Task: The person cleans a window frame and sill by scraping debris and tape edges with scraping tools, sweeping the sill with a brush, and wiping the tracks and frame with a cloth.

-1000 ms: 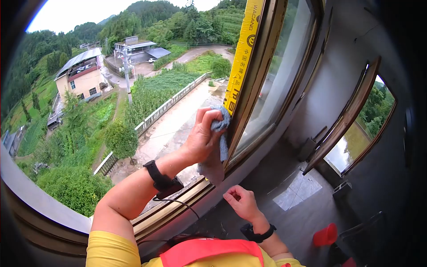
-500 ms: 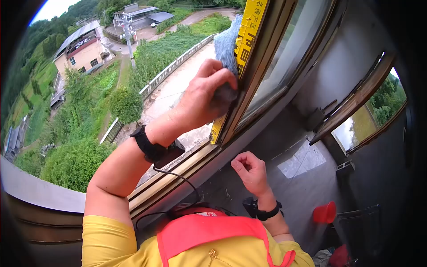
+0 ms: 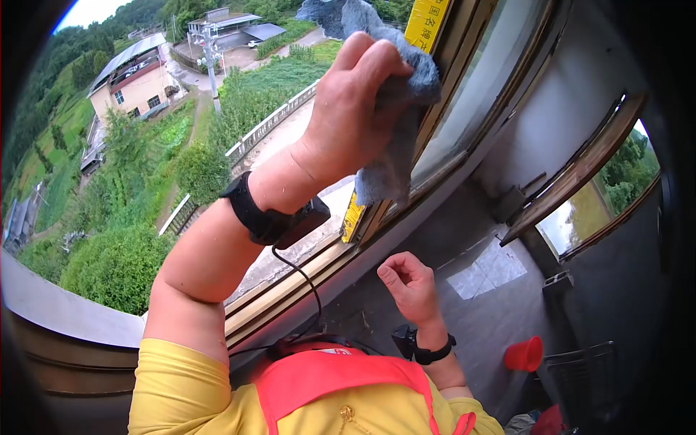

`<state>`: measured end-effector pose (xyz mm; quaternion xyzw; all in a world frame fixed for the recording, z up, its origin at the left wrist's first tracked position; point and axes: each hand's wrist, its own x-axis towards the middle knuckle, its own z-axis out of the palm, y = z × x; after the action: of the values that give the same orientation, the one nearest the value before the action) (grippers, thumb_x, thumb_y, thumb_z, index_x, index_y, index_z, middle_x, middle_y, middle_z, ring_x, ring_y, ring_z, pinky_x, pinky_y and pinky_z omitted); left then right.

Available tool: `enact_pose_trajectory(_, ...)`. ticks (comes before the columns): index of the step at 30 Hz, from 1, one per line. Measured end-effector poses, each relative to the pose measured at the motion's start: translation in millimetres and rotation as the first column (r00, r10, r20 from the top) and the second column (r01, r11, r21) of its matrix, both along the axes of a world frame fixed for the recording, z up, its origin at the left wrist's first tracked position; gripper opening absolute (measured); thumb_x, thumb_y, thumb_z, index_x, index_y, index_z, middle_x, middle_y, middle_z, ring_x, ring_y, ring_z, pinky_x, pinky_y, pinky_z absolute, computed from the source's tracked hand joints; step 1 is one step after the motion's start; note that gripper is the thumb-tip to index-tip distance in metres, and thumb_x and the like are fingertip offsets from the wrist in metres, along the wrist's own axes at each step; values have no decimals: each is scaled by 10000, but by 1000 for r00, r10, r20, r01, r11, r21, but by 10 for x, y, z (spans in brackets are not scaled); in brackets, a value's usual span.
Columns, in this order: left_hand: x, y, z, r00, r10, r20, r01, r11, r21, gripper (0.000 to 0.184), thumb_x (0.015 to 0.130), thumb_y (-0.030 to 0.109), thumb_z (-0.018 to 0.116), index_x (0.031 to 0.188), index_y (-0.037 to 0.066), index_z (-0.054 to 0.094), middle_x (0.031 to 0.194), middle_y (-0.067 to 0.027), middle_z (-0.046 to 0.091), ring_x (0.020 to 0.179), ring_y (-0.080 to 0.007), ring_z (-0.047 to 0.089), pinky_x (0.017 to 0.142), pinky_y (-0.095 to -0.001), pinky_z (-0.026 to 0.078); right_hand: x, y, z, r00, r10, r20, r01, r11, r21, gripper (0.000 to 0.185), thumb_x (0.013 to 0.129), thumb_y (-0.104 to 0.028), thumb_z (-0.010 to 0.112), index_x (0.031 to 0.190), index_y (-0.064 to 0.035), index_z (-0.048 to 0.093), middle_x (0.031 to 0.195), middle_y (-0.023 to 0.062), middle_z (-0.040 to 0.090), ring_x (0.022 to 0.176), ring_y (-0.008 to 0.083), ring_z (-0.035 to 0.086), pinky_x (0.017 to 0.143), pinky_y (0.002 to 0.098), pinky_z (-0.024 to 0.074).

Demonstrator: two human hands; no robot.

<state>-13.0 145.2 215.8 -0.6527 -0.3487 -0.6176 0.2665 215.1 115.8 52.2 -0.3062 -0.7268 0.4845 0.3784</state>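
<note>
My left hand [image 3: 355, 109] is closed around a grey-blue cloth [image 3: 424, 76], raised against the upright brown window frame [image 3: 471, 54]. Parts of the cloth stick out above and below my fingers. A yellow strip with dark printed characters [image 3: 429, 22] runs along the frame, partly covered by the hand and cloth. Lower down, in front of my body, my right hand [image 3: 412, 288] hovers with its fingers curled in, and I see nothing in it. Both wrists carry black straps with devices; a cable [image 3: 308, 283] hangs from the left one.
Below the hands runs the window sill track [image 3: 286, 297], with the outdoors beyond it. A glass pane [image 3: 475, 101] stands right of the frame. On the grey floor are a red bucket [image 3: 523, 354], a dark metal-framed chair [image 3: 583, 362] and a hollow block [image 3: 558, 281].
My left hand has risen slightly and shifted right with the cloth, which now bunches across the frame and hangs below the hand. My right hand has hardly moved.
</note>
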Motion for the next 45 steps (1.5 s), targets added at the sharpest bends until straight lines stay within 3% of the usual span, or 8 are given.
enact_pose_trajectory(5,-442,-45,-1444,999,-40,-35,-5,586,-810,236,717,24,696,910,46,564,914,-159,571,890,-366,597,740,-431,468,28,-29,-57,997,-6,83,7,1000,-16,167,896,-152,674,863,0,614,668,-22,583,611,29,499,558,202,425)
enact_pose_trajectory(11,-364,-5,-328,840,-179,512,404,836,-372,233,885,77,670,1097,56,576,958,-20,652,862,-80,605,769,-227,511,66,-5,-39,999,-45,17,46,999,-16,161,893,-152,679,869,-5,617,678,-20,594,622,26,514,570,194,431)
enact_pose_trajectory(16,-70,145,-147,989,-144,7,144,985,-92,351,873,118,693,1170,112,506,1063,-66,504,985,-196,520,861,-288,451,100,-54,-143,999,-45,13,46,997,-61,159,896,-148,676,870,-3,616,683,-25,592,624,26,509,575,194,430)
enact_pose_trajectory(22,-452,-223,-1299,991,-132,-4,73,574,-816,348,705,-33,716,1016,86,617,969,-89,553,916,-267,581,840,-322,467,103,-36,-240,999,-25,21,27,996,-83,151,897,-138,672,862,-4,610,678,-32,579,619,24,501,569,192,423)
enact_pose_trajectory(26,-486,-320,-1065,740,-71,669,592,542,-597,367,811,-31,614,1169,43,586,1079,-44,619,952,-141,615,811,-280,514,74,11,-257,998,-39,-42,35,994,-103,152,897,-141,675,867,-8,608,679,-35,575,621,18,493,570,184,415)
enact_pose_trajectory(30,-75,-346,-1336,994,-67,86,102,843,-528,340,695,-23,714,1009,44,602,881,-88,569,812,-260,616,696,-317,495,-3,-9,-234,1000,2,-1,-3,991,-131,151,898,-141,674,867,-10,606,685,-34,576,626,17,491,569,182,412)
enact_pose_trajectory(38,-152,-308,-1663,986,28,163,147,302,-942,250,689,4,687,935,39,661,891,-143,643,849,-286,651,743,-368,515,-87,-48,-162,1000,14,-2,-14,998,-57,150,900,-139,673,866,-11,603,687,-45,560,626,14,472,565,182,398)
enact_pose_trajectory(45,-1,-280,-1221,986,62,156,31,847,-530,212,716,4,707,896,40,600,839,-125,604,800,-312,621,703,-355,500,-55,-56,-201,1000,6,-15,-8,982,-187,141,905,-127,664,869,-11,593,698,-55,549,641,7,464,573,175,386)
